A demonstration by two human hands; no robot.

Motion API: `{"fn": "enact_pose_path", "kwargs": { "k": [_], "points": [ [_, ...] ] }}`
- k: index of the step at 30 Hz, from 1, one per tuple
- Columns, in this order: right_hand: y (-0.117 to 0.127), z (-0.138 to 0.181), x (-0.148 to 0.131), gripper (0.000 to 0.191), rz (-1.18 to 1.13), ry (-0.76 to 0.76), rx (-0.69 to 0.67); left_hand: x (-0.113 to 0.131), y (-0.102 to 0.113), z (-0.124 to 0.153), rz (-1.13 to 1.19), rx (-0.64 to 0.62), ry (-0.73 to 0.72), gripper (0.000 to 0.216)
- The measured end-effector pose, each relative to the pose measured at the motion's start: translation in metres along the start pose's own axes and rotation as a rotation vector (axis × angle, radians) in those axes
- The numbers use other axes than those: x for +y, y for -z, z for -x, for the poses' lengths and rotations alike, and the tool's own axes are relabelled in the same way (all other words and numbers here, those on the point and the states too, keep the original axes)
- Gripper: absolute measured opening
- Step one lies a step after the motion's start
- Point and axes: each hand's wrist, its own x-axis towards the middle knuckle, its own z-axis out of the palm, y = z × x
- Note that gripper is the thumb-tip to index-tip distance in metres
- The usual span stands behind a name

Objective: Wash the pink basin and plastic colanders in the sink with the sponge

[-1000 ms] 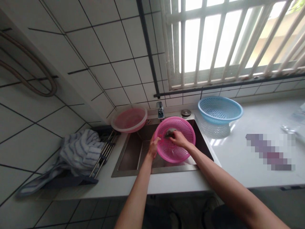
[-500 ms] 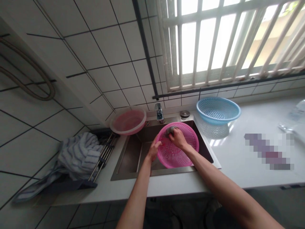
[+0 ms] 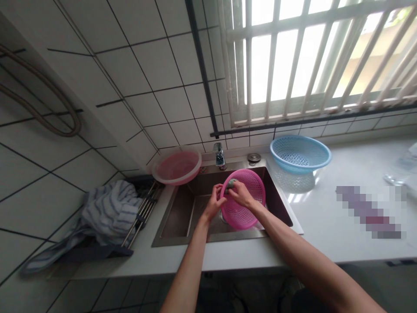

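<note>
A bright pink perforated basket [image 3: 249, 198] is tilted on its side over the steel sink [image 3: 182, 213]. My left hand [image 3: 214, 203] grips the basket's left rim, fingers curled round it. My right hand [image 3: 239, 193] is closed on a small grey scrubbing pad [image 3: 230, 183] and presses it against the inside of the basket near the upper left rim.
A pale pink basin [image 3: 177, 166] sits at the sink's back left corner, next to the tap [image 3: 219, 154]. A blue basket [image 3: 299, 153] rests on a clear bowl on the white counter [image 3: 325, 217]. A striped cloth [image 3: 109, 211] lies over a rack on the left.
The pink basket has tipped up more steeply and shifted slightly left. My right hand with the pad has moved toward the upper left rim, closer to my left hand.
</note>
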Motion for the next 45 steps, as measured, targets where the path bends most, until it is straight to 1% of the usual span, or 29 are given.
{"fn": "enact_pose_path", "kwargs": {
  "k": [4, 5, 7, 9, 10, 13, 15, 16, 18, 20, 21, 23, 24, 25, 26, 27, 30, 31, 32, 33, 34, 35, 38, 39, 40, 41, 42, 45],
  "points": [
    [0.003, 0.001, -0.005, 0.017, -0.05, 0.002, -0.046, -0.003, 0.002, -0.001, -0.03, 0.048, -0.006, 0.049],
    [0.004, 0.001, -0.006, 0.017, -0.063, 0.008, -0.058, -0.003, 0.002, 0.0, -0.038, 0.054, 0.014, 0.051],
    [0.003, 0.002, -0.007, 0.016, -0.074, 0.02, -0.079, -0.003, 0.001, 0.0, -0.039, 0.049, 0.046, 0.061],
    [0.002, 0.002, -0.006, 0.015, -0.073, 0.026, -0.096, -0.001, 0.0, 0.0, -0.034, 0.025, 0.027, 0.072],
    [0.002, 0.002, -0.005, 0.015, -0.074, 0.019, -0.09, -0.001, -0.001, 0.0, -0.039, 0.01, -0.002, 0.074],
    [0.003, 0.002, 0.001, 0.016, -0.096, -0.05, -0.017, -0.002, -0.003, -0.002, -0.054, -0.049, -0.065, 0.067],
    [0.003, 0.002, 0.005, 0.017, -0.121, -0.093, -0.003, -0.003, -0.003, -0.003, -0.026, -0.086, -0.047, 0.06],
    [0.003, 0.003, 0.007, 0.017, -0.135, -0.098, -0.03, -0.004, -0.002, -0.003, -0.008, -0.089, -0.027, 0.057],
    [0.001, 0.005, 0.007, 0.016, -0.172, -0.092, -0.122, -0.005, 0.0, -0.002, 0.011, -0.056, 0.013, 0.054],
    [-0.002, 0.009, 0.006, 0.015, -0.225, -0.095, -0.228, -0.005, 0.002, 0.0, 0.013, -0.029, 0.039, 0.06],
    [-0.003, 0.01, 0.005, 0.015, -0.248, -0.103, -0.277, -0.005, 0.002, 0.001, 0.011, -0.041, 0.046, 0.067],
    [-0.006, 0.012, 0.004, 0.016, -0.284, -0.122, -0.36, -0.004, 0.002, 0.003, 0.011, -0.115, 0.057, 0.081],
    [-0.007, 0.012, 0.005, 0.017, -0.295, -0.133, -0.377, -0.003, 0.001, 0.004, 0.01, -0.154, 0.058, 0.085],
    [-0.007, 0.012, 0.007, 0.018, -0.304, -0.146, -0.361, -0.003, 0.001, 0.004, 0.007, -0.181, 0.055, 0.087],
    [-0.006, 0.01, 0.009, 0.019, -0.315, -0.165, -0.309, -0.002, 0.0, 0.003, 0.005, -0.192, 0.047, 0.088],
    [-0.004, 0.007, 0.012, 0.019, -0.33, -0.193, -0.223, -0.002, 0.0, 0.003, 0.008, -0.193, 0.036, 0.089],
    [0.004, -0.003, 0.023, 0.023, -0.388, -0.316, 0.144, -0.002, 0.0, 0.002, 0.027, -0.189, 0.017, 0.093],
    [0.006, -0.006, 0.026, 0.025, -0.414, -0.348, 0.249, -0.002, 0.0, 0.002, 0.033, -0.187, 0.023, 0.095],
    [0.008, -0.008, 0.028, 0.025, -0.442, -0.364, 0.318, -0.003, 0.0, 0.002, 0.035, -0.182, 0.032, 0.096],
    [0.009, -0.008, 0.029, 0.025, -0.473, -0.358, 0.34, -0.003, 0.0, 0.002, 0.031, -0.18, 0.039, 0.097],
    [0.008, -0.007, 0.029, 0.024, -0.503, -0.333, 0.307, -0.004, 0.0, 0.002, 0.026, -0.179, 0.044, 0.098],
    [0.006, -0.005, 0.028, 0.023, -0.525, -0.295, 0.219, -0.004, 0.001, 0.002, 0.023, -0.183, 0.048, 0.098],
    [-0.005, 0.003, 0.02, 0.02, -0.546, -0.2, -0.184, -0.006, 0.002, 0.002, 0.018, -0.218, 0.069, 0.095],
    [-0.008, 0.005, 0.017, 0.02, -0.552, -0.19, -0.28, -0.006, 0.003, 0.002, 0.016, -0.22, 0.07, 0.095],
    [-0.009, 0.005, 0.014, 0.021, -0.568, -0.193, -0.32, -0.007, 0.003, 0.002, 0.012, -0.215, 0.065, 0.095],
    [-0.01, 0.005, 0.012, 0.021, -0.597, -0.207, -0.296, -0.007, 0.003, 0.001, 0.011, -0.204, 0.05, 0.096],
    [-0.008, 0.003, 0.011, 0.021, -0.637, -0.23, -0.213, -0.007, 0.003, 0.001, 0.014, -0.194, 0.028, 0.097],
    [0.001, -0.002, 0.009, 0.024, -0.749, -0.314, 0.131, -0.007, 0.0, 0.0, 0.033, -0.194, -0.036, 0.1]
  ]
}}
